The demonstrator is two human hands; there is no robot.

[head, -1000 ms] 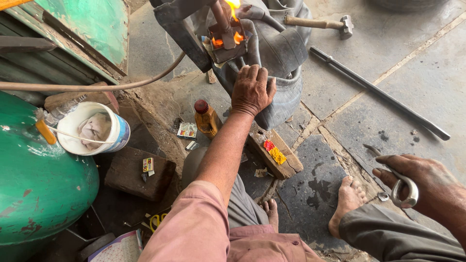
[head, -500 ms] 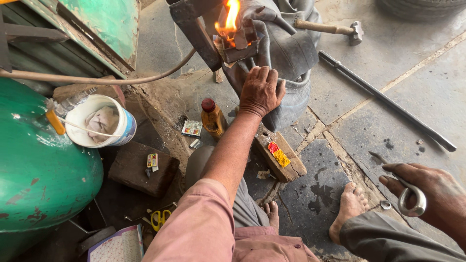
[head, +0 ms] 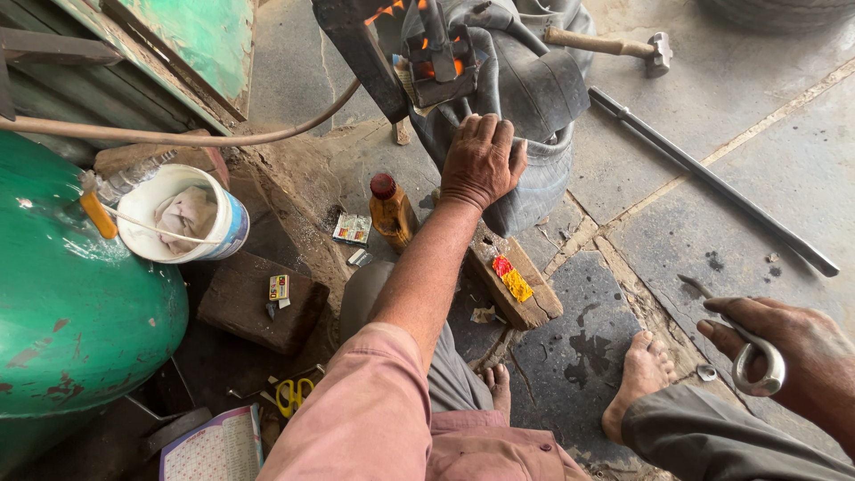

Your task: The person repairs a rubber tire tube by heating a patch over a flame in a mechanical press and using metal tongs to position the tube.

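Note:
My left hand (head: 481,160) lies palm down on a black rubber inner tube (head: 534,98), just below a dark metal clamp press (head: 436,62) in which small flames burn. The fingers rest flat on the rubber and grip nothing. My right hand (head: 788,352) hovers low at the right over the stone floor, closed around a looped silver metal tool (head: 757,365) whose thin end points left. My two bare feet (head: 637,374) rest on the floor between the hands.
A hammer (head: 614,44) and a long steel bar (head: 712,183) lie beyond the tube. A brown bottle (head: 390,209), a wood block (head: 517,281) with red and yellow bits, a white bucket (head: 183,218), a green tank (head: 71,303) and scissors (head: 292,392) sit at the left.
The flame on the press has dropped from a tall tongue to small flickers. My left hand stays on the tube, and my right hand keeps hold of the looped tool.

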